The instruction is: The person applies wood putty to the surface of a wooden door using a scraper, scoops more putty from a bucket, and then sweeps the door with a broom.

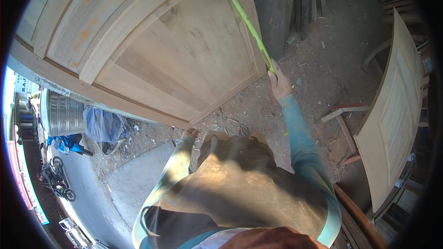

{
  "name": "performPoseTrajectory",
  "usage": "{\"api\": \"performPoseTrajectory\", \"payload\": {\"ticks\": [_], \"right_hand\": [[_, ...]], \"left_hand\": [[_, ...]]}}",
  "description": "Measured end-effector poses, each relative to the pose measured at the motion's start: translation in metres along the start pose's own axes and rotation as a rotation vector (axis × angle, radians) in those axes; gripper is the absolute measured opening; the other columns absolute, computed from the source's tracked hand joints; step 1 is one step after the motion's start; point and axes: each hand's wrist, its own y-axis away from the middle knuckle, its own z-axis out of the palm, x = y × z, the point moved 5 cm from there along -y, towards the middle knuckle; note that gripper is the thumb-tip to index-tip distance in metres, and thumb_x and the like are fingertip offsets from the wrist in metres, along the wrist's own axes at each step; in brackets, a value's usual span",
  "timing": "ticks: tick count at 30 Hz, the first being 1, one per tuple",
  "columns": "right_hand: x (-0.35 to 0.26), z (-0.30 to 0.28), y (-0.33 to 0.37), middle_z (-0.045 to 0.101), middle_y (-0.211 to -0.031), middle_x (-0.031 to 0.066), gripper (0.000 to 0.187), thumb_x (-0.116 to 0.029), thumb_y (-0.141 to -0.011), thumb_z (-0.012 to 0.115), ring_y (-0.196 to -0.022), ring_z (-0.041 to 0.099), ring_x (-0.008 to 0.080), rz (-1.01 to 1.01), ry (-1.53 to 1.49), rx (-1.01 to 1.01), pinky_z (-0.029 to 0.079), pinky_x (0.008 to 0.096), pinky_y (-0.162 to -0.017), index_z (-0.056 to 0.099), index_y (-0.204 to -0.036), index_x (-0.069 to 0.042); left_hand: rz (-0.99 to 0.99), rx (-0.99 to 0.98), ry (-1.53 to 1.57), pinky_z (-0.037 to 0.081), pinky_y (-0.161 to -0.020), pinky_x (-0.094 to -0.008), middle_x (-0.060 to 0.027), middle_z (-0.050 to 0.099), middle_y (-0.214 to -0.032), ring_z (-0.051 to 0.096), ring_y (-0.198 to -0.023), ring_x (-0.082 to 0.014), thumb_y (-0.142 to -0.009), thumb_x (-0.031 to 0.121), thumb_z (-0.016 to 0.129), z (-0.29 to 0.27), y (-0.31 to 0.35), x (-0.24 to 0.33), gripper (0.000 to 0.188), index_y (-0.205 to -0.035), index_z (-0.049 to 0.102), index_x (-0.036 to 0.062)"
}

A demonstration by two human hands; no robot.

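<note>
My right hand [281,85] is wrapped round the lime-green handle of a broom [249,25]. The broom's pale green head and black bristles reach over the far part of a large panelled wooden door [180,50], which is unpainted and bears a few orange patches. Close to the door's near corner is my left hand [191,133], small in the picture with its fingers curled in. Whether it touches the door or holds anything is hidden.
At the right another pale panelled door [392,115] leans near a wooden frame [346,120]. Dirt and wood chips cover the ground [304,69]. Dark boards [272,9] stand behind. On the left are a metal drum [64,113], a blue plastic bag [105,124] and a street with motorbikes [60,180].
</note>
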Motion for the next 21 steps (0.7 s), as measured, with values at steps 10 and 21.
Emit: {"api": "performPoseTrajectory", "payload": {"ticks": [10, 21], "right_hand": [[0.251, 0.033, 0.349, 0.073, -0.091, 0.0207, 0.034, -0.035, -0.095, 0.054, -0.086, 0.072, 0.0374, 0.957, 0.177, -0.446, 0.054, 0.0492, -0.076, 0.072, -0.107, -0.009], [0.097, 0.009, 0.104, 0.071, -0.083, 0.0091, 0.028, -0.019, -0.09, 0.058, -0.062, 0.063, 0.0161, 0.824, -0.667, -0.231, 0.052, 0.0322, -0.054, 0.071, -0.108, -0.002]], "left_hand": [[0.247, -0.107, -0.518, 0.054, -0.066, -0.0389, -0.011, 0.071, -0.088, 0.068, -0.076, -0.0251, -0.093, 0.039, 0.068, 0.038, -0.012, 0.044, 0.037, -0.102, 0.071, 0.0029], [1.424, -0.455, -1.012, 0.036, -0.116, -0.05, -0.0201, 0.051, -0.144, 0.047, -0.137, -0.0386, -0.083, 0.025, 0.073, 0.339, 0.053, 0.411, 0.071, -0.147, 0.048, 0.0117]]}}
